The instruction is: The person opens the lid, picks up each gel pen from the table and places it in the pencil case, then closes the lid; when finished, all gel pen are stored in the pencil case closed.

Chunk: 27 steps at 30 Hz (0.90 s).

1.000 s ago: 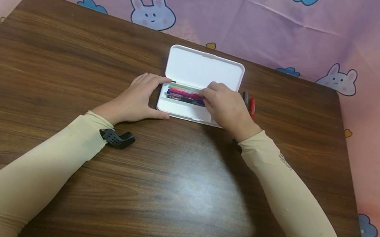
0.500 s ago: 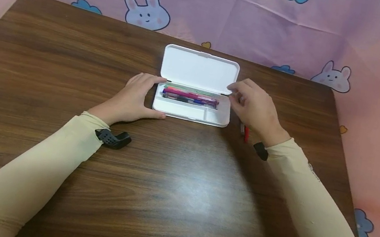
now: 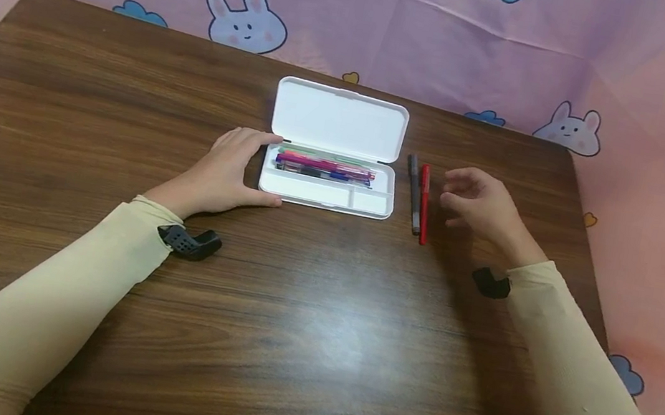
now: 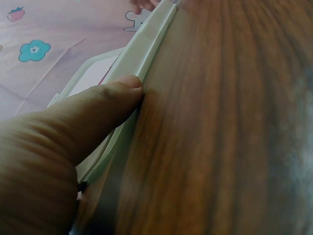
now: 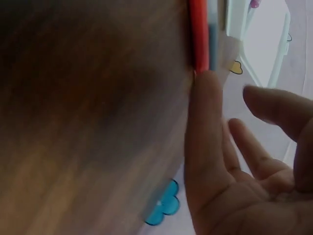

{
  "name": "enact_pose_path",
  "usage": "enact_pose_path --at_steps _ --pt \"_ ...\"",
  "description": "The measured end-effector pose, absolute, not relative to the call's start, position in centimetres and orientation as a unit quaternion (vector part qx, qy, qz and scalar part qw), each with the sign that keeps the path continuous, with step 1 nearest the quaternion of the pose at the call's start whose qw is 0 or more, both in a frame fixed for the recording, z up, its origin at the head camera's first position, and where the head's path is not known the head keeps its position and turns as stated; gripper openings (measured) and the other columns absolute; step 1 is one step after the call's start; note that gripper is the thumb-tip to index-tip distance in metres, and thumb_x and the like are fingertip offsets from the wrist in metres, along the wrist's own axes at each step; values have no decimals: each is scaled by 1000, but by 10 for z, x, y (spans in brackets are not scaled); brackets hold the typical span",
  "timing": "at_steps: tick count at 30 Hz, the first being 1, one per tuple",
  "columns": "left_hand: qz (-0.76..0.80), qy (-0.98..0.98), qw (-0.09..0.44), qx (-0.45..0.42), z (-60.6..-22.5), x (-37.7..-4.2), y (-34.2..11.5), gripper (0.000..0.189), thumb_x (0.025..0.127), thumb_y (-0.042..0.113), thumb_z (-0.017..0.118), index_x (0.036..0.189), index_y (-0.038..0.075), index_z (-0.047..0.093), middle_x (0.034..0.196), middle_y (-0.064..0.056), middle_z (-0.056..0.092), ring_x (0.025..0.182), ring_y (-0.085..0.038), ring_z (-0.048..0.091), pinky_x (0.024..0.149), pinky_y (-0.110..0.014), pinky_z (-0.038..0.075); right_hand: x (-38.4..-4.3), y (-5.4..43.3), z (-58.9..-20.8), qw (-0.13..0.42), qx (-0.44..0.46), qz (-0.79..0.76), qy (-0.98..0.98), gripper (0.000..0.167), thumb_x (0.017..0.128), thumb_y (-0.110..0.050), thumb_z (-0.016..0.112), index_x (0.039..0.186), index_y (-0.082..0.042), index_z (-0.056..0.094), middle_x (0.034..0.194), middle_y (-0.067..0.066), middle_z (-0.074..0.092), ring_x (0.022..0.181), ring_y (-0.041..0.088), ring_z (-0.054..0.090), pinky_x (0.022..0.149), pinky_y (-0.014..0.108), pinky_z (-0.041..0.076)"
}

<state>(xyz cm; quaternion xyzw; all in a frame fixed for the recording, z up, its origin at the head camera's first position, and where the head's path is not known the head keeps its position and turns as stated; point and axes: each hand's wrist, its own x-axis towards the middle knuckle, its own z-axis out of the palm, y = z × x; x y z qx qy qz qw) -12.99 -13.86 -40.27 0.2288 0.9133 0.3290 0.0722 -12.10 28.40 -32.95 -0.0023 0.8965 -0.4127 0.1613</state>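
Observation:
A white pencil case [image 3: 340,120] lies with its lid raised toward the back of the table. Several pens [image 3: 326,165], pink and dark ones among them, fill its rear compartment. My left hand [image 3: 217,171] holds the case's left end, a finger at the hinge side and the thumb along the front wall, as the left wrist view also shows. Right of the case, a grey pen [image 3: 413,195] and a red pen [image 3: 424,206] lie side by side. My right hand [image 3: 481,206], loosely bent and holding nothing, hovers just right of the red pen.
The brown wooden table [image 3: 284,345] runs back to a pink and lilac cloth [image 3: 350,14] printed with rabbits and clouds. Two small front compartments [image 3: 309,190] of the case hold nothing. A black strap [image 3: 190,241] sits at the left wrist.
My right hand has left the pens inside the case and moved right, past the grey and red pens, which now show fully. My left hand stays at the case.

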Motion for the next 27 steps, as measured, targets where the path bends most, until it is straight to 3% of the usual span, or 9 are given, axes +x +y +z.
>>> enact_pose_path --at_steps 7,27 --pt "325 915 73 228 -404 -131 -140 103 81 52 86 159 9 34 158 -17 39 151 -35 29 128 -56 9 -123 276 -344 216 23 -448 867 47 102 -9 64 145 1 48 130 21 56 105 26 64 81 41 65" --pt "325 915 66 232 -404 -130 -139 101 81 50 86 158 8 35 157 -17 41 150 -34 31 129 -52 7 -127 267 -352 176 24 -333 926 44 98 -11 66 138 2 54 122 24 62 96 31 69 69 32 65"
